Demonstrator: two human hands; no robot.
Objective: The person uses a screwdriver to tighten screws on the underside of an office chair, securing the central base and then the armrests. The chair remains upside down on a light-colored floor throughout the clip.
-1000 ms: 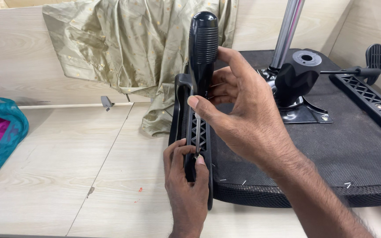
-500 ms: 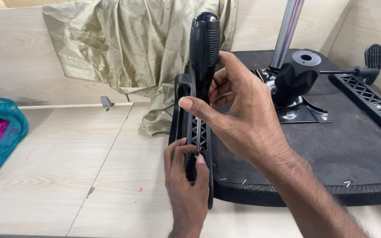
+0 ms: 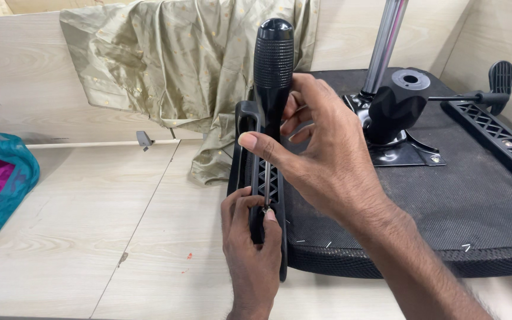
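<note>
The right hand (image 3: pixel 321 160) is gripping the black handle of a screwdriver (image 3: pixel 272 71) — it is standing upright, its tip down at the black bracket (image 3: pixel 271 184) on the upturned chair seat (image 3: pixel 445 201). The left hand (image 3: pixel 250 237) is closing around the bracket's lower end — beside the tip.

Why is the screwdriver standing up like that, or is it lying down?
Standing up. The screwdriver has its black handle on top and its thin metal tip pointing down into the chair's armrest bracket, steadied by both hands.
</note>
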